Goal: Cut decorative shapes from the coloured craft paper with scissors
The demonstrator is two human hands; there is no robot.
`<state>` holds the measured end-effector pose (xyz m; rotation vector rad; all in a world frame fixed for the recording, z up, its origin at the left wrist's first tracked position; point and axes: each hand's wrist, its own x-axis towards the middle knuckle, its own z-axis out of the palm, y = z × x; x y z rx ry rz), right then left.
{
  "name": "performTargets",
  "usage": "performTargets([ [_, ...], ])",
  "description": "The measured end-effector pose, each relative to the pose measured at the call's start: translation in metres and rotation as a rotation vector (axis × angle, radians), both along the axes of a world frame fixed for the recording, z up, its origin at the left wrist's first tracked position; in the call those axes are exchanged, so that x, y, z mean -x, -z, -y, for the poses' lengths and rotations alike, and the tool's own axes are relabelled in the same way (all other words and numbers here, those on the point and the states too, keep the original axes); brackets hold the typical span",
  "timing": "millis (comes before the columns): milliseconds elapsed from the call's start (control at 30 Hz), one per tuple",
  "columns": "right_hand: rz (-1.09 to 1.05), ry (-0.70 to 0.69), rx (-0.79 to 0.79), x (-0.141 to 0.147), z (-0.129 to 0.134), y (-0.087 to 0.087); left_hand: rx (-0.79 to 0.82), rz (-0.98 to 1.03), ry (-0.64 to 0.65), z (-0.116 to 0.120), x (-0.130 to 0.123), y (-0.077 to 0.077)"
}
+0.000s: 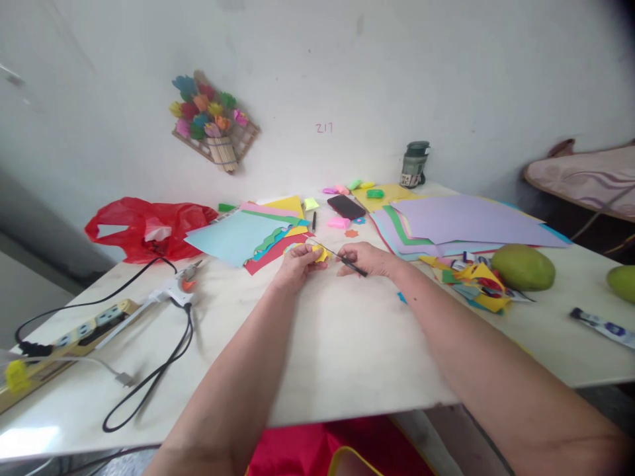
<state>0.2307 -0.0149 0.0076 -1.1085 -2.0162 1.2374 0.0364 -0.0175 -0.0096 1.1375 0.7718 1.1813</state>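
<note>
My left hand (297,261) pinches a small piece of yellow paper (322,253) above the middle of the table. To its right, my right hand (364,258) is closed around the black handle of a pair of scissors (354,267). The thin blades point left and reach the yellow paper; whether they are parted I cannot make out. Behind the hands lie an orange paper cutout (351,233), a blue cutout (359,221) and a red paper sheet (265,259).
Coloured sheets lie in stacks at left (238,235) and right (456,218). A phone (346,207) and pink packet (338,223) sit behind. Paper scraps (476,281) and a green fruit (523,267) are at right. A glue gun (181,287), its cable and a power strip (94,324) occupy the left.
</note>
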Motion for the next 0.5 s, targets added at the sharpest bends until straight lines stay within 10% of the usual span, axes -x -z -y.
performTargets([
  [500, -0.038, 0.019, 0.0, 0.002, -0.0019, 0.002, 0.029, 0.033, 0.051, 0.0001, -0.001, 0.0002],
])
